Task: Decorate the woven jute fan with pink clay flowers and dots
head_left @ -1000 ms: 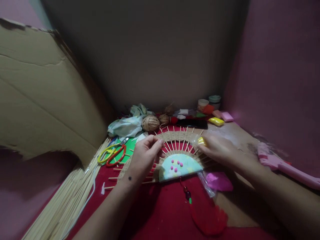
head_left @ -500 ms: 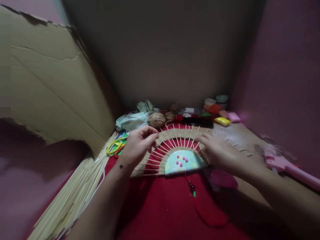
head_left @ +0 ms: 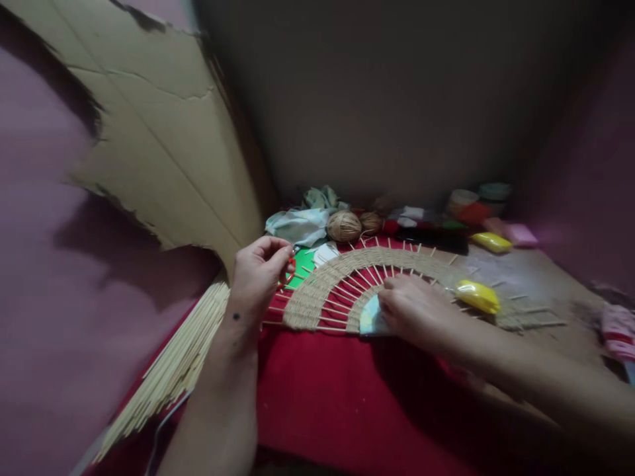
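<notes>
The half-round woven fan (head_left: pixel 303 305), with thin wooden sticks for ribs, lies on red cloth (head_left: pixel 317 396). Pale blue-green fabric (head_left: pixel 368 316) covers its middle. My right hand (head_left: pixel 409 307) is over that fabric with fingers bunched together; its fingertips and anything in them are hidden. Left of the fan my left hand (head_left: pixel 260 271) is raised, thumb and forefinger pinched. A small dark tip and a red handle-like loop (head_left: pixel 288 272) show beside those fingers, but I cannot tell whether the hand holds them. The pink dots and red tassel are out of sight.
Bundled sticks (head_left: pixel 173 363) lie at left beneath leaning torn cardboard (head_left: pixel 163 125). Behind the fan are twine balls (head_left: pixel 344 226) and crumpled cloth (head_left: pixel 296 227). Yellow packets (head_left: pixel 477 295) and loose sticks lie right, with a pink glue gun (head_left: pixel 619 330) at the edge.
The view has swung left, so the scene sits further right. My right hand has moved inward over the fan's fabric, covering the pink dots. A yellow packet now shows beside my right forearm.
</notes>
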Demonstrator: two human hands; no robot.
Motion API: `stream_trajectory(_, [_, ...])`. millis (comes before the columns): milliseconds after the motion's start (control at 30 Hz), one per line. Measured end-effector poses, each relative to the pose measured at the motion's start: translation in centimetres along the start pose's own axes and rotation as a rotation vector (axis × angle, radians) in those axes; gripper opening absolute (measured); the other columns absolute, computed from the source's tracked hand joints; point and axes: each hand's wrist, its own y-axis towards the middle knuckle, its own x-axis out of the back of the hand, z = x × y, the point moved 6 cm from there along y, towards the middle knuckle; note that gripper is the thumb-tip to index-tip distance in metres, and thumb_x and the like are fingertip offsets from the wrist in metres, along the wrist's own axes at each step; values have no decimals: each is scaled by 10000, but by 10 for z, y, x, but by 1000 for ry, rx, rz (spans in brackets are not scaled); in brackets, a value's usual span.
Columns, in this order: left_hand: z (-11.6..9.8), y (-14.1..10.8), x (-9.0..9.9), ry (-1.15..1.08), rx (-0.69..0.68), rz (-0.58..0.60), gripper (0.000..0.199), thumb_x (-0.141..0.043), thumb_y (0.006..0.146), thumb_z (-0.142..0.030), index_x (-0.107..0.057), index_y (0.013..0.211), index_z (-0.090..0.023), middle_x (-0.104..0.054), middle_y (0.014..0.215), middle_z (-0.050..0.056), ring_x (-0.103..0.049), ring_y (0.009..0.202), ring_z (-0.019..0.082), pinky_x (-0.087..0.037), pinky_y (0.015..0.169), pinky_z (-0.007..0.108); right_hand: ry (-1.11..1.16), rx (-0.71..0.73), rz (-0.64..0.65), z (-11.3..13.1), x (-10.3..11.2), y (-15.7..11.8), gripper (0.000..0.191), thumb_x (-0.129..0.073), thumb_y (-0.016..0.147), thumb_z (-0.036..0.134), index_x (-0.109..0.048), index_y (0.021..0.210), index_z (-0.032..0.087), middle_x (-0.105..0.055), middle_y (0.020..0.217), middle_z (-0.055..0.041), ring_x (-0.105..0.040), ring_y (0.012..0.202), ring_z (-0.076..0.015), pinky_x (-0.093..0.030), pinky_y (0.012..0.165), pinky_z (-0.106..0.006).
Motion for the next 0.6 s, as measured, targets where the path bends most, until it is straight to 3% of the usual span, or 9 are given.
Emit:
stream_trajectory(200, [-4, -34, 25, 155, -59, -81, 72, -614, 779, -228, -634, 779, -159, -590, 575, -29, -548, 511, 89, -431, 495, 199, -28, 26, 21, -3, -1, 4, 187, -543, 713, 66, -592, 572, 179, -570, 638, -50, -484, 583, -152, -243, 530, -290])
stream_trajectory(333, [12, -69, 33, 346, -70, -61, 95, -576, 827, -250, -635, 808, -178, -629, 718, -5, -584, 670, 126, -467, 626, 246, 88, 10, 70, 0, 11, 15, 185, -519, 749, 99, -650, 646, 180, -620, 705, -43, -528, 610, -148, -303, 540, -269])
stream_trajectory(467, [30, -104, 33, 587, -169, -52, 151, -493, 871, -185, -625, 942, -166, -630, 928, 57, -583, 877, 185, -466, 792, 340, 378, 64, 121, 22, 18, 33, 172, -529, 781, 142, -678, 709, 188, -647, 684, -12, -561, 600, -127, -375, 554, -243])
stream_trajectory(600, [42, -127, 25, 706, -196, 5, 263, -444, 898, -163, -576, 1126, -162, -584, 983, 83, -535, 952, 213, -444, 860, 392, 548, 133, 198, 50, 3, 55, 148, -565, 779, 121, -698, 739, 171, -680, 708, -13, -599, 628, -120, -423, 585, -224])
